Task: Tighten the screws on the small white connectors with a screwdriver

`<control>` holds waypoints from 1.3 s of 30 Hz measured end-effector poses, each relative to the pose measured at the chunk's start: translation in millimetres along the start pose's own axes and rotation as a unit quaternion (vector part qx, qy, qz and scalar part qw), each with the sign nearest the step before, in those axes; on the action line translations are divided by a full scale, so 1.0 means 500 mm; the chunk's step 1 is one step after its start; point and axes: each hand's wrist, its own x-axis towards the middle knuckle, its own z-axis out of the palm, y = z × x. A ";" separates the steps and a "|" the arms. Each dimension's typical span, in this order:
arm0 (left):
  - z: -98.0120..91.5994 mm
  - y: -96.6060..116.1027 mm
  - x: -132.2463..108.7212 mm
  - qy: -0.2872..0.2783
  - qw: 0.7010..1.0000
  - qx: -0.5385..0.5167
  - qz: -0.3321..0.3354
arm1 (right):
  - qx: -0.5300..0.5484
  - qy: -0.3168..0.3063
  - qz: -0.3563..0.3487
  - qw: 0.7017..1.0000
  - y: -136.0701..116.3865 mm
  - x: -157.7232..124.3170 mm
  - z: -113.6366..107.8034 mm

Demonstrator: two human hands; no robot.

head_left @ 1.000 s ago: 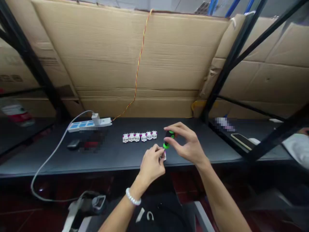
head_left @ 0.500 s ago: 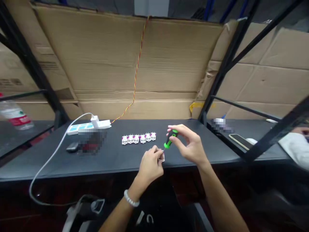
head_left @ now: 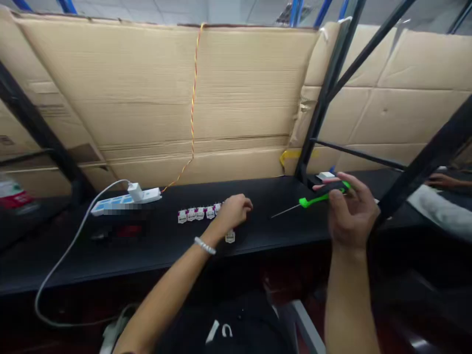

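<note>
A green and black screwdriver (head_left: 313, 199) is gripped in my right hand (head_left: 352, 216), raised over the right part of the table, its thin shaft pointing left. My left hand (head_left: 235, 211) is at the right end of a row of small white and purple parts (head_left: 191, 215) with thin pins on top. Its fingers are curled together and hide that end of the row; whatever they hold cannot be made out. Just below the left wrist, one similar white part (head_left: 230, 237) lies alone near the front edge of the table.
A white power strip (head_left: 147, 195) with a plugged-in charger and cable lies at the left, near blurred dark items. Black metal posts (head_left: 320, 108) stand at both sides, and cardboard (head_left: 147, 88) closes the back. Another person's hand (head_left: 444, 180) shows at far right.
The screwdriver has moved away to the right and up in my right hand. My left hand has let go of the single part and reached to the row's right end. The view has shifted.
</note>
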 end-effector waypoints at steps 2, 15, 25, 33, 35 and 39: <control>0.008 0.000 0.071 -0.032 0.999 0.015 -0.014 | -0.004 0.002 -0.001 1.000 -0.003 0.001 -0.004; 0.068 -0.046 0.187 -0.160 0.985 0.063 -0.030 | 0.000 -0.012 0.007 1.000 -0.007 0.010 -0.025; 0.071 -0.015 0.161 -0.146 0.985 0.082 -0.030 | -0.002 -0.009 0.006 1.000 -0.007 0.013 -0.030; -0.008 -0.040 0.018 -0.074 0.997 0.032 0.005 | -0.003 -0.018 0.010 1.000 -0.011 0.010 -0.023; -0.020 -0.054 -0.042 -0.054 0.998 -0.022 0.030 | -0.003 -0.023 0.011 1.000 -0.014 0.009 -0.018; -0.023 -0.073 -0.148 0.006 0.993 -0.115 0.035 | 0.002 -0.037 0.003 0.999 -0.017 0.005 -0.004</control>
